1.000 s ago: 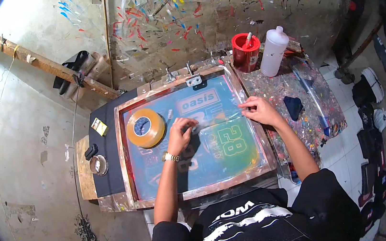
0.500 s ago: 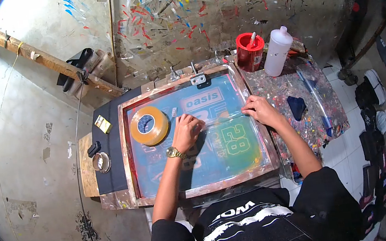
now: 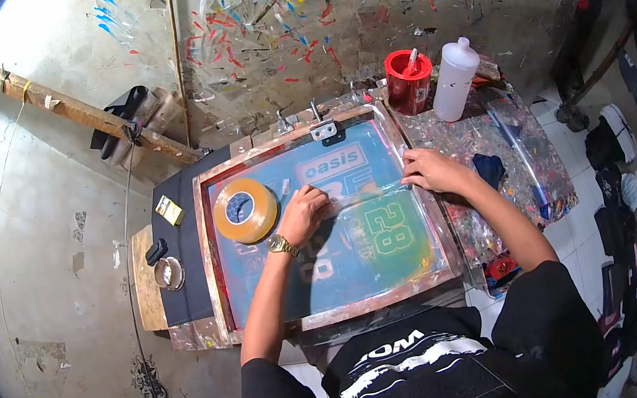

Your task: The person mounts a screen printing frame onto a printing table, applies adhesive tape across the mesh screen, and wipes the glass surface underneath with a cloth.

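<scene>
A wooden-framed printing screen (image 3: 300,324) lies flat, its blue mesh bearing an "oasis" box and a green-yellow patch with "28". Over the mesh, a thin strip of clear tape (image 3: 370,196) spans the gap between my hands. My left hand (image 3: 306,212), with a gold watch at the wrist, pinches the strip's left end. Its other end is between the fingertips of my right hand (image 3: 436,171), by the frame's right side. Left of my left hand, a big roll of amber tape (image 3: 267,219) rests on the mesh. Whether the strip touches the mesh is unclear.
A red tub (image 3: 410,92) and a white squeeze bottle (image 3: 455,83) stand at the back right. A dark cloth (image 3: 489,170) lies on the paint-spattered table. On the left are a yellow box (image 3: 170,210) and a small round dish (image 3: 169,274). A hinge clamp (image 3: 323,130) holds the screen's back edge.
My right hand has shifted slightly up, and my left hand a little left. The strip remains stretched between them. The whole view has moved slightly.
</scene>
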A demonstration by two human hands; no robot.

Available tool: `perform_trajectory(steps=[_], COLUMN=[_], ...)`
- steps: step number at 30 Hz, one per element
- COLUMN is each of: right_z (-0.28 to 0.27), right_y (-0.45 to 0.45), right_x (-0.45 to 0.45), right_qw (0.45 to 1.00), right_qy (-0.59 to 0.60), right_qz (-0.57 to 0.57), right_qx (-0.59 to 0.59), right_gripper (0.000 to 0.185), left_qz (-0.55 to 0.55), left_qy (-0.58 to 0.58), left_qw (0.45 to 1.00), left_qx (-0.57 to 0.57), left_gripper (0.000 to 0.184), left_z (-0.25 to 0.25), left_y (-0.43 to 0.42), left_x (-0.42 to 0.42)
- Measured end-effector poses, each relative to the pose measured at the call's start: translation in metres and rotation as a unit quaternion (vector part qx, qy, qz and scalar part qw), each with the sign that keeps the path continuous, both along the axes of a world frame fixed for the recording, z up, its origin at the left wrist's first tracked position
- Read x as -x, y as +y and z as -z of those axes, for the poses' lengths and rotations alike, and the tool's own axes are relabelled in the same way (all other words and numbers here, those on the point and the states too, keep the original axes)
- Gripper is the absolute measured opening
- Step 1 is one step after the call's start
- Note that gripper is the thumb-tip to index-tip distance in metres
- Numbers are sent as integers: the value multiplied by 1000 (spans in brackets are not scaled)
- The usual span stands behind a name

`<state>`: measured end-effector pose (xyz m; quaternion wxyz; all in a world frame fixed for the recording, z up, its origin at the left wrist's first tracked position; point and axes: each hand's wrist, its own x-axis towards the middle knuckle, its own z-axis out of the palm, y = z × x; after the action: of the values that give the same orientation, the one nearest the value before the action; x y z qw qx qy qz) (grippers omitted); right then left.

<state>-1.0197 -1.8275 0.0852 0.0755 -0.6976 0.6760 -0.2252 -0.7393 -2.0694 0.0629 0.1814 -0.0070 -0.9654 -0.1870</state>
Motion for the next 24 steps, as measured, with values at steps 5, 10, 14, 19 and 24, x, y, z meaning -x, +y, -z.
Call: perform_trajectory(steps=[5, 10, 14, 19, 24], right_z=[-2, -4, -17, -4, 3], right_y=[-7, -15, -30, -41, -45], right_x=[10, 8, -16, -31, -33], right_qw=[996, 995, 987, 966, 962], right_qy=[-61, -41, 125, 217, 207], right_qz=[-20, 19, 36, 36, 96], right_qx=[-59, -91, -91, -133, -151], right_gripper=[28, 30, 35, 36, 32], left_qz=[5, -33, -101, -64, -18], left_qy=[-13, -69, -114, -99, -86], left_qw=[1000, 997, 987, 991, 988], left_qx=[-28, -31, -57, -58, -125], left_gripper=[16, 21, 46, 41, 28], left_z=[2, -3, -13, 2, 8], left_y=[-7, -7, 6, 5, -2], left_x=[2, 4, 21, 30, 31])
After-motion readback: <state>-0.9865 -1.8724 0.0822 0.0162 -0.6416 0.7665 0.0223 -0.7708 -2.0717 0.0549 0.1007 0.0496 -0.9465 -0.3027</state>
